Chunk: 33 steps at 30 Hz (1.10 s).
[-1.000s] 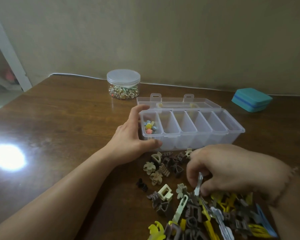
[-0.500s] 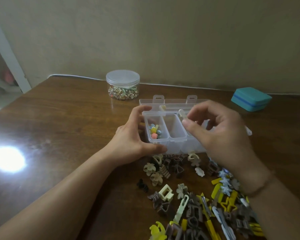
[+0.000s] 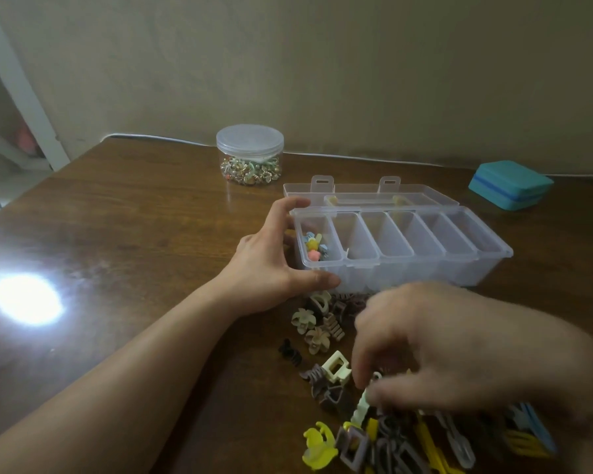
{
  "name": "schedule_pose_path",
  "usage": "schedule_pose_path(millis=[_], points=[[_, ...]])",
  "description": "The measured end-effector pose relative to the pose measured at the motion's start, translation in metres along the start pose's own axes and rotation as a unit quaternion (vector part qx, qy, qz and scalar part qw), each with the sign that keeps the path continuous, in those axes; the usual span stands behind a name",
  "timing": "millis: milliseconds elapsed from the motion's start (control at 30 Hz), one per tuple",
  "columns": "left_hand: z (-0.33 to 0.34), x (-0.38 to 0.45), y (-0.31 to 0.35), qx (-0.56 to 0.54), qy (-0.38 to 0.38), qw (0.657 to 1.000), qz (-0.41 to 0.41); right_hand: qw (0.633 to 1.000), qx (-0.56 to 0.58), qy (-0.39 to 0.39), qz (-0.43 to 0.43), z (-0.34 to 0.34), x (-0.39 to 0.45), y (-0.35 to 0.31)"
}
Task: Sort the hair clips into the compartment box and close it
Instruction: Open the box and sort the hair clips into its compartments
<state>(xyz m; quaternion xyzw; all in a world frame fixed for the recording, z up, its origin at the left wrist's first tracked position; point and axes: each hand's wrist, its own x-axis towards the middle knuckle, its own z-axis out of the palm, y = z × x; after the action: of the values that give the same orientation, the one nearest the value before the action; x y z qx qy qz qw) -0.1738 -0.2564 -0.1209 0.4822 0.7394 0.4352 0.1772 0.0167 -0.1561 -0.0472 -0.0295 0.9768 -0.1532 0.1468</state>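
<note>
Back from the compartment box (image 3: pixel 425 268) — right hand (image 3: pixel 459 347) blurred, fingers curled, pinching a pale clip (image 3: pixel 363 405).

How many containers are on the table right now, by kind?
Clear compartment box: 1
Round lidded jar: 1
Teal case: 1
Total: 3
</note>
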Motion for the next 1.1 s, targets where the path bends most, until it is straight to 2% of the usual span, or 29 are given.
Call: schedule_pose_path(millis=[33, 100, 333, 500, 567, 600, 667, 733, 800, 867, 933, 1100], points=[[0.000, 0.000, 0.000, 0.002, 0.000, 1.000, -0.001, 0.999, -0.041, -0.014, 0.000, 0.003, 0.001, -0.003], [0.000, 0.000, 0.001, 0.002, -0.001, 1.000, -0.002, 0.996, -0.084, 0.006, 0.011, 0.005, 0.003, -0.009], [0.000, 0.000, 0.001, 0.000, 0.001, 1.000, -0.002, 0.989, -0.137, 0.037, 0.030, 0.010, 0.002, -0.010], [-0.001, -0.001, 0.002, -0.003, 0.000, 1.000, -0.002, 0.992, -0.111, 0.058, 0.034, -0.001, -0.007, 0.000], [-0.001, -0.001, 0.002, -0.005, -0.001, 1.000, -0.001, 0.995, -0.062, 0.074, 0.040, -0.009, -0.012, 0.007], [-0.001, -0.001, 0.001, -0.006, 0.000, 1.000, 0.001, 0.994, -0.010, 0.095, 0.048, -0.012, -0.012, 0.011], [-0.001, 0.000, 0.000, -0.008, 0.001, 1.000, 0.004, 0.973, 0.086, 0.207, 0.057, -0.014, -0.010, 0.016], [-0.001, 0.000, 0.000, -0.011, -0.005, 1.000, 0.003, 0.919, 0.124, 0.365, 0.081, -0.008, -0.001, 0.021], [-0.002, 0.000, 0.001, -0.014, -0.009, 1.000, 0.003, 0.869, 0.115, 0.466, 0.122, 0.000, 0.011, 0.025], [-0.002, 0.000, 0.001, -0.015, -0.010, 1.000, 0.003, 0.850, 0.112, 0.491, 0.158, 0.009, 0.022, 0.031], [-0.002, 0.000, 0.001, -0.016, -0.011, 1.000, 0.002, 0.853, 0.109, 0.479, 0.177, 0.015, 0.027, 0.036], [-0.002, 0.000, -0.001, -0.015, -0.006, 1.000, 0.003, 0.872, 0.052, 0.470, 0.125, 0.012, 0.022, 0.035]])
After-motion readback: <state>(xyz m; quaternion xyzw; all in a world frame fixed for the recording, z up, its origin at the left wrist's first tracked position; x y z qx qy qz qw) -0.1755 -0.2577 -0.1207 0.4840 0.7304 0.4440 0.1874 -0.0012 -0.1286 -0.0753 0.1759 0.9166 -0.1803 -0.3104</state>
